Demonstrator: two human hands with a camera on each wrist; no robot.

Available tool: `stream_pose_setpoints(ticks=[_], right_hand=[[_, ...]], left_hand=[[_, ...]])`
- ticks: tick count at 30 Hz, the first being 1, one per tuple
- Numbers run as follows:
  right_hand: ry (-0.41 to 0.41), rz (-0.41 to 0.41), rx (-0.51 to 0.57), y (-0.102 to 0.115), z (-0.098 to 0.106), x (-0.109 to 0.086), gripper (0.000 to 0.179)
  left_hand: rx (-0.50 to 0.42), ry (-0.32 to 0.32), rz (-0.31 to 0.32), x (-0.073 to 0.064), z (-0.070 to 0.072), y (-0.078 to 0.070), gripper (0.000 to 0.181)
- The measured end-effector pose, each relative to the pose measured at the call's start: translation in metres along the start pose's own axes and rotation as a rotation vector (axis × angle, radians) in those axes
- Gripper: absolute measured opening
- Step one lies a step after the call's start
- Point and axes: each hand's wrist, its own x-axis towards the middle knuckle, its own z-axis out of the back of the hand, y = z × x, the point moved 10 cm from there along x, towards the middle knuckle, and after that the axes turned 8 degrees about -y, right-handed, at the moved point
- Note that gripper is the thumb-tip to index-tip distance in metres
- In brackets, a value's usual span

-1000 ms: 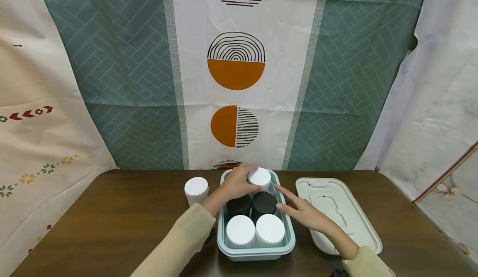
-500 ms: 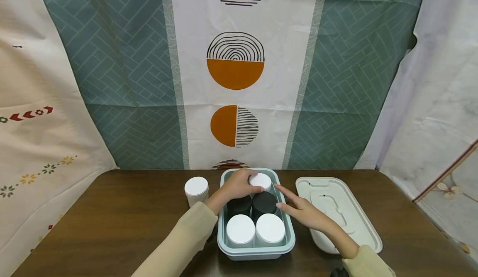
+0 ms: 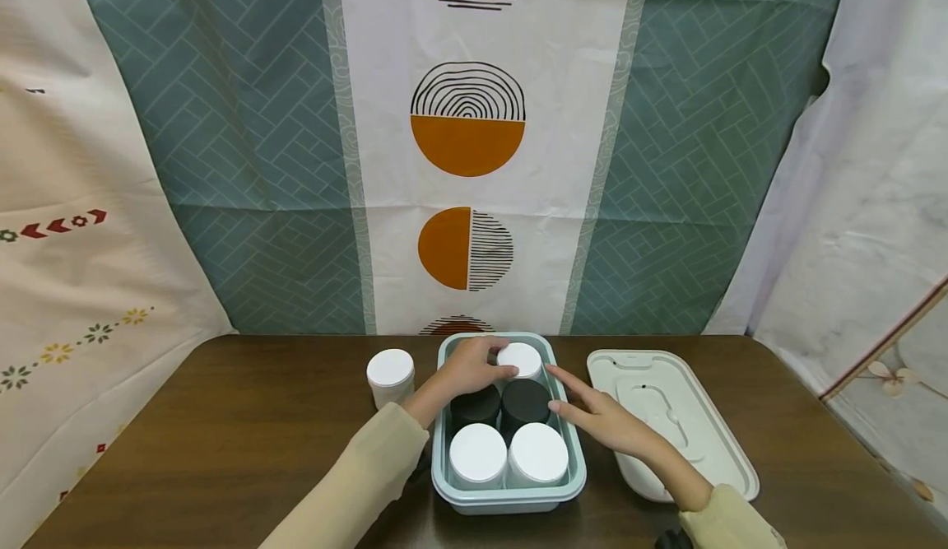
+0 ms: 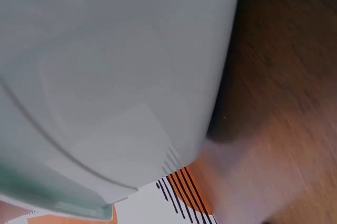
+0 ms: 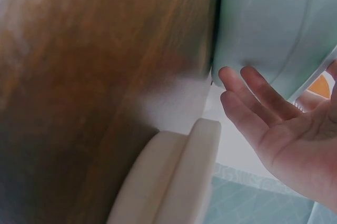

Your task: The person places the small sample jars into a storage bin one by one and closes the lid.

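Head view: the left hand [image 3: 471, 365] grips a smooth, round-lidded white jar [image 3: 521, 360] at the far right inside a glossy, round-cornered plastic tub [image 3: 508, 498], while the right hand [image 3: 603, 421], fingers spread, stays beside its right rim.

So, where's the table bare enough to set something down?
Bare: the table between its left edge and the lone white jar; also right of the lid. Crowded: around the tub, with jars, left hand and right hand.
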Motion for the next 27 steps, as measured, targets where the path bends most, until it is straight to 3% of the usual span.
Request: stream_pose_setpoints(ticks=[6, 9, 18, 27], right_hand=[[0.008, 0.008, 0.012, 0.000, -0.001, 0.000, 0.059], [0.007, 0.013, 0.008, 0.000, -0.002, 0.000, 0.059], [-0.004, 0.019, 0.000, 0.002, 0.000, -0.001, 0.059], [-0.009, 0.032, -0.004, 0.003, 0.000, -0.001, 0.059]], left_hand=[[-0.004, 0.020, 0.021, -0.003, -0.002, 0.004, 0.047], [-0.014, 0.002, 0.011, -0.006, 0.003, 0.003, 0.047], [-0.078, -0.075, -0.063, -0.024, 0.042, -0.006, 0.048], [-0.116, -0.167, -0.048, -0.044, 0.079, 0.015, 0.050]])
